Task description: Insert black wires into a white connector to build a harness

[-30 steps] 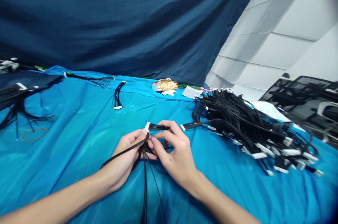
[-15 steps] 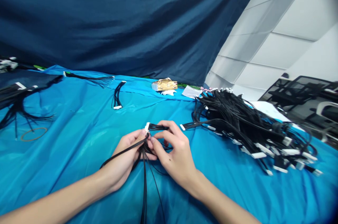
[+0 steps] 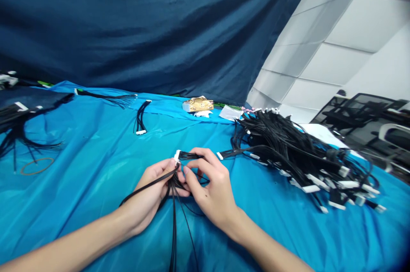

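My left hand (image 3: 149, 197) is closed on a black wire harness near its white connector (image 3: 177, 156), which points up between thumb and fingers. My right hand (image 3: 213, 188) is beside it, its thumb and fingers pinched on the black wires (image 3: 188, 156) of the same harness, just right of the connector. Loose wires (image 3: 174, 229) hang down below the hands, and a thicker strand loops over my left palm. The fingertips of both hands nearly meet, and the wire ends between them are partly hidden.
A large pile of black harnesses (image 3: 288, 148) with white connectors lies on the right of the blue cloth (image 3: 96, 178). More wires (image 3: 19, 129) and a rubber band (image 3: 36, 166) lie left. Behind are a short harness (image 3: 140, 118) and a gold packet (image 3: 197, 104).
The view has shifted slightly, so the surroundings sit a little further left. Both hands keep nearly the same hold on the harness.
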`<state>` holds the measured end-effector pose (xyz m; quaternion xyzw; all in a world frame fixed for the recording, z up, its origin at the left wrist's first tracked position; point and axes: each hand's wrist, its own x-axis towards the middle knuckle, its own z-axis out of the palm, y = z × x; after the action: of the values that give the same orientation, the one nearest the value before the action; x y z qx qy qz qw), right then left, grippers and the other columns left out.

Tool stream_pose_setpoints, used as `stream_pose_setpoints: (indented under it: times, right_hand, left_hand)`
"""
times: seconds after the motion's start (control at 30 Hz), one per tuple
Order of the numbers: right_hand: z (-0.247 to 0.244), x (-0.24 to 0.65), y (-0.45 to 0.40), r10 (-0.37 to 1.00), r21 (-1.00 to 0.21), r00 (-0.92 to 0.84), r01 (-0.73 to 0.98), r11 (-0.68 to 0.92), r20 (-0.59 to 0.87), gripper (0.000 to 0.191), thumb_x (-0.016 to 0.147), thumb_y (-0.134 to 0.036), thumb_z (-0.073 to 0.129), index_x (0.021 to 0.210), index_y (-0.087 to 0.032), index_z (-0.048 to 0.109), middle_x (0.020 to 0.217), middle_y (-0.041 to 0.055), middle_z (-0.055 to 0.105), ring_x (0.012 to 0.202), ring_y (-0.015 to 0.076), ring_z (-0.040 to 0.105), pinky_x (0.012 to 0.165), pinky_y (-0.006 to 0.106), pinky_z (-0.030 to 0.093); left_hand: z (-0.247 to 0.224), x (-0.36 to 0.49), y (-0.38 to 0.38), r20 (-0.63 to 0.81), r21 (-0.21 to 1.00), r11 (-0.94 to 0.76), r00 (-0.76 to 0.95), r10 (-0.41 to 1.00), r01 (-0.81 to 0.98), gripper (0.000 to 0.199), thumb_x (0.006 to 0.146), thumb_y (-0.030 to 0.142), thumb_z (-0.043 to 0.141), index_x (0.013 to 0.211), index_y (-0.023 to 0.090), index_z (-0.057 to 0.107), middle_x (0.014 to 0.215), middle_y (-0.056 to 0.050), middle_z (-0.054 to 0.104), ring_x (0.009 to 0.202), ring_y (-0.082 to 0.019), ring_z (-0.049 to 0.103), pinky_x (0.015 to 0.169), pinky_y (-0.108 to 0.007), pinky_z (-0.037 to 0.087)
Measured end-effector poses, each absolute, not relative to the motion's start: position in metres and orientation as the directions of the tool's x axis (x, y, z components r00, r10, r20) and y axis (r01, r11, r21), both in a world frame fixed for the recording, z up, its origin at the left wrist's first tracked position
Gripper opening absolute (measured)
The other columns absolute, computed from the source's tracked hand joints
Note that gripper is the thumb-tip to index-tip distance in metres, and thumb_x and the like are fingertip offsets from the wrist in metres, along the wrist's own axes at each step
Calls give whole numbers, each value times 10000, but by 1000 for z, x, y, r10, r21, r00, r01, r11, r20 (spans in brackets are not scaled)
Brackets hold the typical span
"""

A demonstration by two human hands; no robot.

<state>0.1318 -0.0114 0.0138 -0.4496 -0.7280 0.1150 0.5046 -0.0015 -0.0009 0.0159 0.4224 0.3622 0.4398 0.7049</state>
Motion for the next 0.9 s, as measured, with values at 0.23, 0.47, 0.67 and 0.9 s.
stream_pose_setpoints:
  times: [0.23, 0.47, 0.67, 0.9]
  right_hand:
    - [15, 133, -12, 756, -623, -68, 521, 584, 651, 97, 778, -132, 506, 747, -173, 589, 991, 66, 593, 851, 154, 578, 745, 268, 452]
    - [18, 134, -13, 707, -595, -57, 496, 633, 705, 109, 791, -121, 483, 770, -182, 571, 1017, 78, 573, 962, 169, 549, 801, 285, 452]
    - [18, 134, -13, 644, -536, -60, 500, 680, 762, 109, 788, -108, 483, 775, -178, 566, 946, 79, 576, 921, 169, 555, 771, 295, 466]
    - [16, 134, -11, 591, -469, -93, 515, 718, 801, 94, 789, -111, 495, 784, -176, 564, 881, 65, 592, 848, 158, 561, 733, 300, 470]
  left_hand:
    - [14, -3, 0, -151, 909, 268, 348, 925, -319, 141, 796, 236, 492, 732, 134, 565, 673, -1, 528, 589, -103, 551, 602, -267, 521]
    - [12, -6, 4, -156, 903, 264, 316, 936, -338, 115, 776, 248, 521, 762, 145, 569, 671, -5, 550, 614, -126, 574, 654, -313, 526]
    - [13, -6, 5, -176, 886, 274, 275, 945, -374, 89, 743, 230, 562, 773, 147, 579, 658, 0, 569, 629, -124, 584, 682, -317, 528]
    - [7, -6, 10, -194, 866, 264, 201, 960, -425, 69, 723, 187, 579, 781, 152, 594, 661, -5, 596, 647, -129, 587, 706, -350, 527]
